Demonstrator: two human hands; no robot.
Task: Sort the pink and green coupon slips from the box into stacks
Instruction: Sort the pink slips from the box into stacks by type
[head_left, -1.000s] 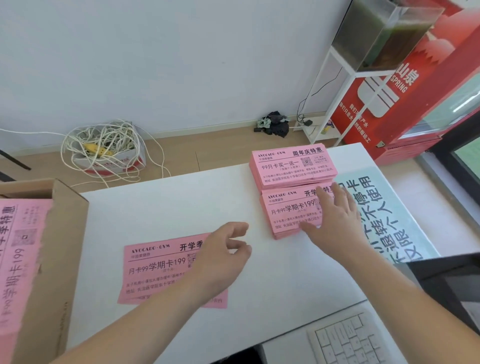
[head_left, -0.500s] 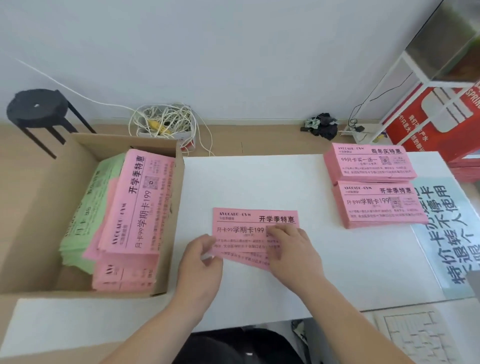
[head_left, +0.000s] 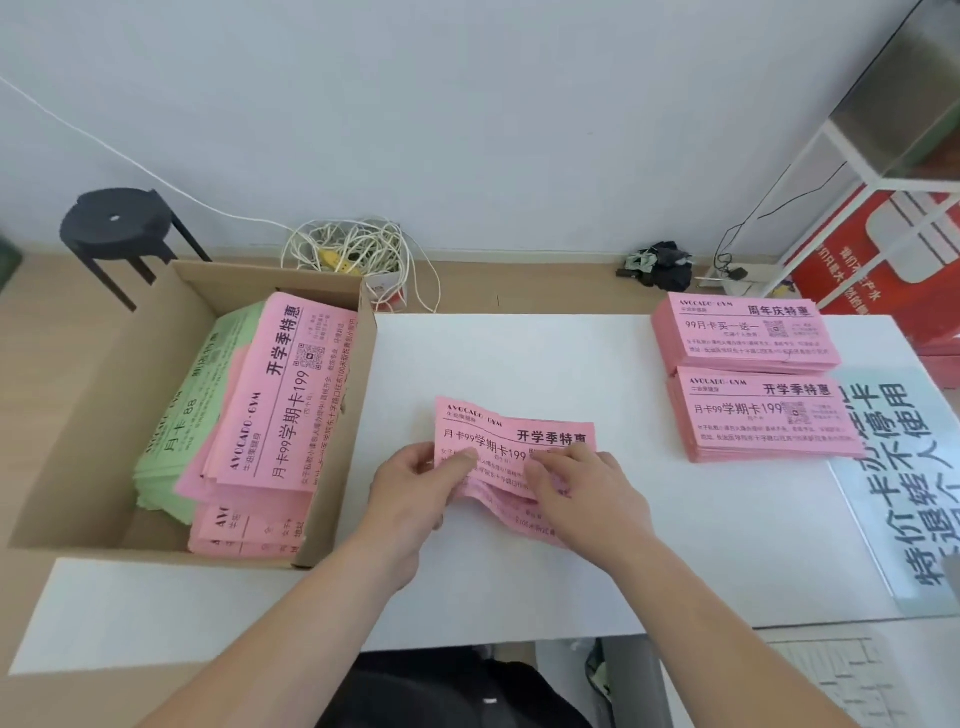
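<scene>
White rectangular table (head_left: 519, 353) under both hands. Open brown cardboard box (head_left: 78, 405) left of left hand (head_left: 410, 499): green paper coupon slips (head_left: 176, 415) beside and partly under loose pink paper slips (head_left: 280, 395). Two pink coupon stacks (head_left: 758, 415) right of right hand (head_left: 587, 499), touching each other. Both hands, fingers curled, pinch buckled pink slip bundle (head_left: 519, 431) between them.
</scene>
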